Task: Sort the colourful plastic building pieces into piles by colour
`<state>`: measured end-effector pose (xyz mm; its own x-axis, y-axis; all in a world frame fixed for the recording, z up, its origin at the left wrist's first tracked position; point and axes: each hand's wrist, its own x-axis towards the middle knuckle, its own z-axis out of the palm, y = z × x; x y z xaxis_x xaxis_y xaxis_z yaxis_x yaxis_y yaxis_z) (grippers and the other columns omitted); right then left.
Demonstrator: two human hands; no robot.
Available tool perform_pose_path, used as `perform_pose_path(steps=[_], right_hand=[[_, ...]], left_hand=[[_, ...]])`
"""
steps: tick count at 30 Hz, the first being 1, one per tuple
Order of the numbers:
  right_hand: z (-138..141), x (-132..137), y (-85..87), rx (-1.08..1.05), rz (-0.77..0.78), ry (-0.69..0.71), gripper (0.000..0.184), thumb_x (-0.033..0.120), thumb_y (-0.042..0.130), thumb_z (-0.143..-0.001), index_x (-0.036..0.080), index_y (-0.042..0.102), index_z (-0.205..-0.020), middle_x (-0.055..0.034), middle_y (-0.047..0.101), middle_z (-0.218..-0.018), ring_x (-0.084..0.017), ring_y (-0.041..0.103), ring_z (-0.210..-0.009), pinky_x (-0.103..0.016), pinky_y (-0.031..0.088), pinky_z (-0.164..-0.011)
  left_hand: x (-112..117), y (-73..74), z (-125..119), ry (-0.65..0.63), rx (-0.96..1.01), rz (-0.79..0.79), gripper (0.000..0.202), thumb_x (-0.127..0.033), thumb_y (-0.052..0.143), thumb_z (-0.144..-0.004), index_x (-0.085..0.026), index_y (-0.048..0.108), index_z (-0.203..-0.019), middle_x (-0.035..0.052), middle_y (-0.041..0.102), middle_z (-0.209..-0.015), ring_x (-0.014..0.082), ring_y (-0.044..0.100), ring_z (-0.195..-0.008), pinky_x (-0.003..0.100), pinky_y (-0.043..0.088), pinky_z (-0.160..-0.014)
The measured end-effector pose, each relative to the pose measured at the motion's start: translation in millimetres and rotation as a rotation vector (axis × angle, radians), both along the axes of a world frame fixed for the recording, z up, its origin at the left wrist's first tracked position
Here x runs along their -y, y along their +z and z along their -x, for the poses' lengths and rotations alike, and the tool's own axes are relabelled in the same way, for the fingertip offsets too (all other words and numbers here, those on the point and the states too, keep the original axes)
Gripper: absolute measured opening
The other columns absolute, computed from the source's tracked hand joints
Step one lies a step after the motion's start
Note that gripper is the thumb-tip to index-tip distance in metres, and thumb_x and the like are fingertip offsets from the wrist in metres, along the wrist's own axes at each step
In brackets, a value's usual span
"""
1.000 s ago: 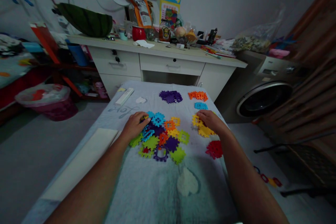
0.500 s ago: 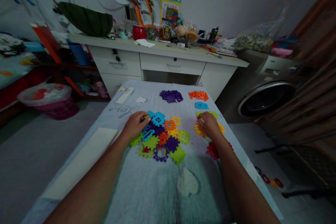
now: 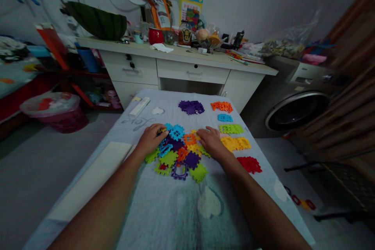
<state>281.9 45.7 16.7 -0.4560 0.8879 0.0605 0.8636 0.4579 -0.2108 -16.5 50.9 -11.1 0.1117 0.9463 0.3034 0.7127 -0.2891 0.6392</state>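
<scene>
Your right hand (image 3: 209, 140) has its fingers part-curled over the right edge of the mixed pile (image 3: 168, 159) of toothed plates; whether they grip one, I can't tell. Your left hand (image 3: 150, 139) rests at the pile's left edge, thumb apart from curved fingers, its hold unclear. Right of your right wrist you have a strip of cloth (image 3: 170, 218), then the yellow plates (image 3: 239, 143) and red plates (image 3: 250, 165) near the table's right edge. Toward you, cloth runs broad; leftward, a white board (image 3: 90, 181) lines the edge.
</scene>
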Motion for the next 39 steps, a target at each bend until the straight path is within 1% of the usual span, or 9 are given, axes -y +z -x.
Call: perform_pose_path(steps=[5, 12, 18, 21, 24, 28, 33, 36, 39], right_hand=[[-1, -6, 0.9, -0.062, -0.039, 0.022, 0.028, 0.023, 0.062, -0.085, 0.024, 0.068, -0.111, -0.0078, 0.065, -0.118, -0.027, 0.047, -0.118, -0.046, 0.03, -0.102], [-16, 0, 14.4, -0.233, -0.134, -0.036, 0.034, 0.015, 0.059, -0.079, 0.019, 0.066, -0.112, -0.0105, 0.063, -0.119, -0.027, 0.051, -0.115, -0.045, 0.035, -0.101], [-92, 5, 42.2, -0.312, -0.09, -0.096, 0.036, 0.015, 0.056, -0.077, 0.021, 0.064, -0.112, -0.0086, 0.063, -0.12, -0.025, 0.055, -0.114, -0.042, 0.041, -0.1], [-135, 12, 49.9, -0.283, -0.039, -0.195, 0.037, 0.017, 0.056, -0.075, 0.022, 0.064, -0.11, -0.0073, 0.065, -0.117, -0.021, 0.061, -0.096, -0.038, 0.047, -0.088], [-156, 21, 53.3, -0.256, 0.019, -0.229, 0.036, 0.017, 0.054, -0.074, 0.022, 0.065, -0.108, -0.0052, 0.067, -0.112, -0.017, 0.06, -0.08, -0.034, 0.049, -0.08], [-156, 28, 53.9, -0.228, 0.073, -0.243, 0.037, 0.014, 0.051, -0.073, 0.022, 0.066, -0.107, -0.0051, 0.068, -0.107, -0.017, 0.061, -0.08, -0.033, 0.049, -0.08], [-156, 24, 44.9, -0.188, 0.107, -0.266, 0.045, 0.007, 0.051, -0.068, 0.022, 0.067, -0.107, -0.0066, 0.068, -0.114, -0.022, 0.063, -0.099, -0.037, 0.047, -0.092], [-156, 21, 38.5, -0.206, 0.06, -0.277, 0.048, 0.004, 0.049, -0.068, 0.022, 0.066, -0.11, -0.007, 0.066, -0.121, -0.024, 0.059, -0.114, -0.042, 0.042, -0.103], [-140, 20, 37.1, -0.244, -0.036, -0.263, 0.047, 0.006, 0.048, -0.073, 0.02, 0.063, -0.115, -0.0089, 0.063, -0.127, -0.025, 0.054, -0.122, -0.045, 0.036, -0.108]], left_hand=[[0, 1.4, 0, 0.002, -0.008, 0.003, 0.036, -0.05, 0.049, -0.086, -0.021, 0.065, -0.101, 0.0074, 0.066, -0.111, 0.0259, 0.058, -0.11, 0.042, 0.043, -0.098], [-1, 0.6, 0, -0.004, -0.007, 0.009, 0.037, -0.051, 0.049, -0.085, -0.021, 0.064, -0.101, 0.0079, 0.066, -0.112, 0.026, 0.059, -0.109, 0.042, 0.044, -0.098], [-1, -0.3, 0, -0.005, -0.008, 0.007, 0.037, -0.051, 0.049, -0.085, -0.021, 0.064, -0.1, 0.0079, 0.066, -0.111, 0.0259, 0.059, -0.108, 0.042, 0.044, -0.098], [-1, -0.2, 0, 0.002, -0.001, 0.007, 0.038, -0.052, 0.049, -0.085, -0.021, 0.065, -0.1, 0.0076, 0.066, -0.111, 0.0258, 0.059, -0.108, 0.042, 0.044, -0.097], [0, 0.5, -1, 0.004, 0.007, 0.001, 0.038, -0.053, 0.049, -0.084, -0.022, 0.065, -0.098, 0.0066, 0.067, -0.11, 0.0255, 0.058, -0.109, 0.041, 0.044, -0.098], [0, 2.2, -1, 0.003, 0.003, 0.011, 0.037, -0.052, 0.049, -0.084, -0.022, 0.065, -0.098, 0.0064, 0.067, -0.11, 0.025, 0.058, -0.109, 0.041, 0.043, -0.098], [1, 4.2, -2, 0.001, 0.013, 0.011, 0.035, -0.051, 0.05, -0.083, -0.022, 0.065, -0.097, 0.0067, 0.067, -0.109, 0.025, 0.058, -0.108, 0.041, 0.044, -0.098], [1, 4.3, -2, 0.002, 0.003, 0.017, 0.035, -0.051, 0.05, -0.083, -0.022, 0.065, -0.098, 0.0064, 0.067, -0.11, 0.0251, 0.058, -0.108, 0.041, 0.044, -0.098], [0, 3.4, -1, 0.003, -0.006, 0.019, 0.037, -0.052, 0.05, -0.084, -0.022, 0.065, -0.1, 0.0066, 0.067, -0.11, 0.0254, 0.058, -0.108, 0.041, 0.044, -0.097]])
